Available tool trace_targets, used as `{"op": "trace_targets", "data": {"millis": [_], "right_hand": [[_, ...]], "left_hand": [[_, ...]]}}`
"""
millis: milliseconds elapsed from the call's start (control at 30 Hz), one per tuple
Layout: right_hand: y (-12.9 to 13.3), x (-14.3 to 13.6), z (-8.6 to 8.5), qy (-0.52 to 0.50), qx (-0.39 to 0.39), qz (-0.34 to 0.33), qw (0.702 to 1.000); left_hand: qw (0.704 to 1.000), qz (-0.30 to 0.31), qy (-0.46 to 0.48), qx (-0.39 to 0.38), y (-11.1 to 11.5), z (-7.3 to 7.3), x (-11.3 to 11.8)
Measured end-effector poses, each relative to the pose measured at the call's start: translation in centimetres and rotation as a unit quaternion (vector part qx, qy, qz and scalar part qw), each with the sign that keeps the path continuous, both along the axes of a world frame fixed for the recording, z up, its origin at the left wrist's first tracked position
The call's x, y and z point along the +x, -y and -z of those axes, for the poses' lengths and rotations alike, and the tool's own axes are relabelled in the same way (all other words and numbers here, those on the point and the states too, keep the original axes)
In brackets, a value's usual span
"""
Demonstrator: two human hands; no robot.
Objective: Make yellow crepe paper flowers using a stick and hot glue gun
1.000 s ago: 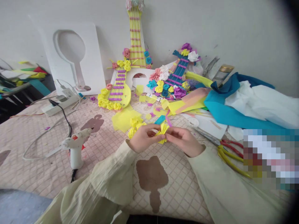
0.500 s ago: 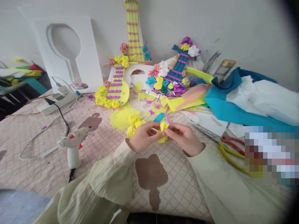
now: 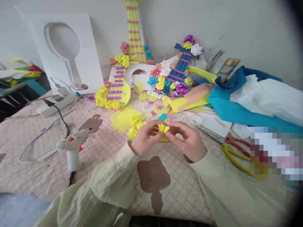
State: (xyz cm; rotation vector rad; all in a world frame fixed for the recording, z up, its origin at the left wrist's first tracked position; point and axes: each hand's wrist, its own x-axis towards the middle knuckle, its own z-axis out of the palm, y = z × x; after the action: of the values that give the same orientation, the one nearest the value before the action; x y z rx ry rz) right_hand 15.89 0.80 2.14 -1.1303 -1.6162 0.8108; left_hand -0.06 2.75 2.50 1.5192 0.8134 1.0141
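Note:
A small folded piece of yellow paper [image 3: 163, 128] is pinched between my two hands above the table. My left hand [image 3: 147, 138] grips its left side with thumb and fingers, and my right hand [image 3: 188, 140] grips its right side. Just beyond my left hand lie several crumpled yellow paper flowers [image 3: 133, 132], partly hidden by it. Flat yellow paper sheets [image 3: 123, 118] are spread behind those flowers. A small blue paper strip [image 3: 162, 117] lies right behind my fingertips.
A white glue gun [image 3: 74, 151] stands at the left, near a power strip [image 3: 55, 104]. Paper-flowered model guitars [image 3: 123, 91] and a white cut-out board [image 3: 87, 53] are at the back. Scissors [image 3: 236, 154] and blue cloth-like material [image 3: 227, 107] lie at the right.
The yellow piece has turned between my fingers and now shows pleated folds on top. My right hand has shifted slightly, its fingers more spread around the piece.

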Motion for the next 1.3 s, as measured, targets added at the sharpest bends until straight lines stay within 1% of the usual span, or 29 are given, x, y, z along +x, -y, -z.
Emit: {"op": "trace_targets", "data": {"millis": [167,233,300,433,633,733,833,933,1033,1133,1233,1300], "right_hand": [[0.2,-0.1,-0.5,0.061,0.116,0.026,0.991],[0.3,-0.1,-0.7,0.088,0.163,0.046,0.982],[0.4,-0.1,-0.9,0.107,0.192,0.061,0.974],[0.6,-0.1,-1.0,0.129,0.211,0.075,0.966],[0.8,0.0,-0.6,0.159,0.244,0.097,0.952],[0.8,0.0,-0.6,0.156,0.253,0.107,0.949],[0.7,0.0,-0.9,0.126,0.235,0.084,0.960],[0.4,0.1,-1.3,0.081,0.189,0.009,0.979],[0.1,0.3,-1.4,0.040,0.129,-0.058,0.989],[0.1,0.5,-1.2,-0.006,0.055,-0.076,0.996],[0.1,0.6,-1.0,-0.032,-0.017,-0.078,0.996],[0.1,0.7,-1.0,-0.030,-0.045,-0.080,0.995]], "left_hand": [[0.995,-0.040,-0.031,0.090,0.4,-0.4,0.1],[0.992,-0.043,-0.034,0.112,0.5,-0.4,0.1],[0.991,-0.043,-0.033,0.120,0.5,-0.4,0.1],[0.992,-0.041,-0.030,0.119,0.5,-0.2,0.0],[0.988,-0.042,-0.031,0.145,0.5,0.0,-0.1],[0.993,-0.040,-0.014,0.107,0.5,-0.1,0.0],[0.998,-0.026,0.013,0.053,0.5,-0.4,0.0],[1.000,0.002,0.009,0.021,0.6,-0.6,-0.1],[0.999,0.029,0.008,-0.022,0.5,-0.7,0.0],[0.995,0.047,0.051,-0.072,0.3,-0.6,0.0],[0.991,0.048,0.081,-0.093,0.1,-0.6,-0.1],[0.990,0.043,0.086,-0.102,0.0,-0.6,-0.2]]}}
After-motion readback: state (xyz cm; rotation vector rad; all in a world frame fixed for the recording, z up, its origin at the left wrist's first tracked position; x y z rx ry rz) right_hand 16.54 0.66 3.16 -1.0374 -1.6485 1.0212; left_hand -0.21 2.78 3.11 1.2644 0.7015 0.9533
